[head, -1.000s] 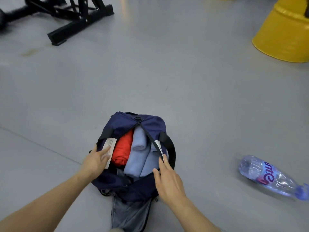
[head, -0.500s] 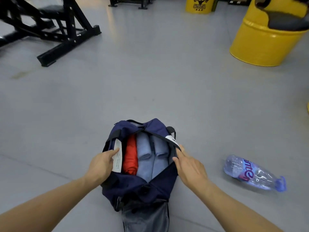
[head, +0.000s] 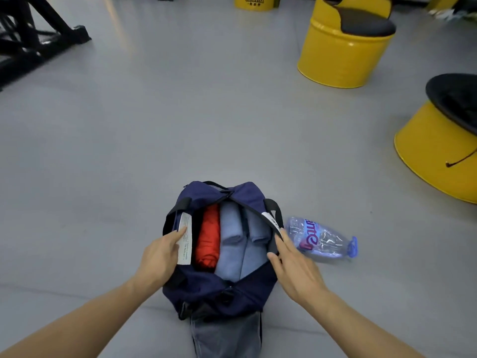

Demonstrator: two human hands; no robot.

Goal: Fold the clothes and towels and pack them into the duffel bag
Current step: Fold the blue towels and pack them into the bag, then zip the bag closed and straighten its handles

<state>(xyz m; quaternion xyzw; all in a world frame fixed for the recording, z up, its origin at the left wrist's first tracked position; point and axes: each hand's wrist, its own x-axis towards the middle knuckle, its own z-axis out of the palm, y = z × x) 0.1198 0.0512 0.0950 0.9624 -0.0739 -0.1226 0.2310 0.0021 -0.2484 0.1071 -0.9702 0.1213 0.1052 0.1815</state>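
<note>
A navy duffel bag (head: 206,290) stands open on the grey floor in front of me. Inside lie a rolled red garment (head: 207,241) on the left and two rolled light-blue towels (head: 232,244) beside it. My left hand (head: 160,257) holds the bag's left rim, with the index finger on a white label (head: 186,239). On the right rim, my right hand (head: 294,267) pinches the edge between thumb and straight fingers. A folded grey cloth (head: 227,337) pokes out from under the near end of the bag.
A clear plastic water bottle (head: 320,241) lies on its side just right of the bag. Two yellow drum stools (head: 343,45) stand at the back right and far right. A black exercise frame (head: 38,40) stands at the back left.
My head has tilted up, so more of the room shows. The right hand moved from the bag's near rim to its right rim and pulled the opening wider. The left hand kept its hold.
</note>
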